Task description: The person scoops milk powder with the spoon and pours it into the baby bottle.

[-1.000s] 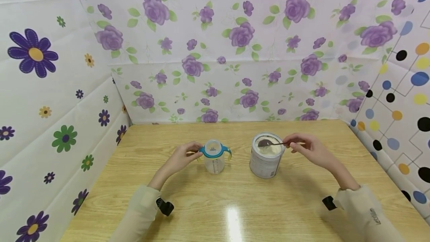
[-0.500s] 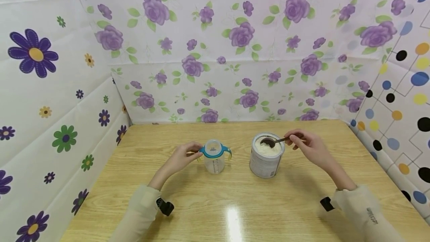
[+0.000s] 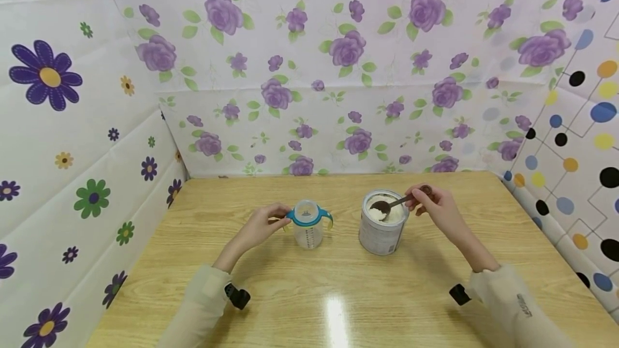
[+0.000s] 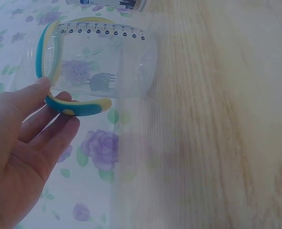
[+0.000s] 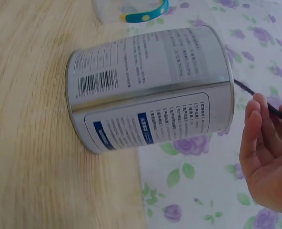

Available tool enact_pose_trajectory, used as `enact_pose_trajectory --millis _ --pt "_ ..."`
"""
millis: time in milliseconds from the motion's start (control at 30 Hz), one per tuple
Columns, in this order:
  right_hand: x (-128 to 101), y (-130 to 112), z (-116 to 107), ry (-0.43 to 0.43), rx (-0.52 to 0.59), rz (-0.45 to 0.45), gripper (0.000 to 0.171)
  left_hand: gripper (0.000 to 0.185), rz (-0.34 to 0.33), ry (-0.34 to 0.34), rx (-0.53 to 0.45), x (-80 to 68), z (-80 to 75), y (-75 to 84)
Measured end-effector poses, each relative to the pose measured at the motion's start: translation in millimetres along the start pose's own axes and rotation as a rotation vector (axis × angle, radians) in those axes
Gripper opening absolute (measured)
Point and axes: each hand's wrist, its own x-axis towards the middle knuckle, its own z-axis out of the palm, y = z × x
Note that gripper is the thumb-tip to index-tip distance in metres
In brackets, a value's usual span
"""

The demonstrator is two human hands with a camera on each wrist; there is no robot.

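Note:
A clear baby bottle (image 3: pixel 309 236) with a blue collar and two handles stands upright and uncapped on the table. My left hand (image 3: pixel 263 224) pinches its left handle; the left wrist view shows thumb and fingers at the blue-and-yellow handle (image 4: pixel 79 108). To the right of the bottle stands an open tin (image 3: pixel 379 238) of pale powder (image 3: pixel 397 214). In my right hand (image 3: pixel 437 208) I hold a dark brown spoon (image 3: pixel 405 199) by its handle. Its bowl is inside the tin's mouth, with some powder in it. From the right wrist, the tin's wall (image 5: pixel 150 90) hides the spoon's bowl.
The wooden table (image 3: pixel 290 294) runs back to a flower-print cloth wall (image 3: pixel 309 122). Patterned cloth also hangs along the left and right sides. A dark wrist camera (image 3: pixel 237 296) sits on the left sleeve, and another (image 3: pixel 459 294) on the right.
My right hand has shifted slightly left and raised the spoon's handle, so the spoon tilts more steeply, and powder now shows in its bowl. The left hand and bottle keep their place.

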Motion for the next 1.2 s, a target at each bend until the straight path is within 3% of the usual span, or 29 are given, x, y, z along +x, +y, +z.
enact_pose_trajectory --millis 267,600,800,1200 --pt "0.6 6.6 -5.4 0.007 0.358 0.269 0.025 0.023 0.001 -0.002 0.008 0.2 0.1 2.5" --pt "1.4 9.2 -10.5 -0.012 0.627 0.434 0.029 0.025 0.012 -0.009 0.005 -1.2 -2.2 5.4" --pt "0.6 12.1 -12.1 -0.042 0.751 0.479 0.031 0.023 -0.001 -0.013 0.004 -0.7 -3.2 5.0" --pt "0.3 5.2 -11.6 -0.032 0.864 0.425 0.032 0.023 -0.021 -0.017 0.024 0.1 -1.7 2.1"
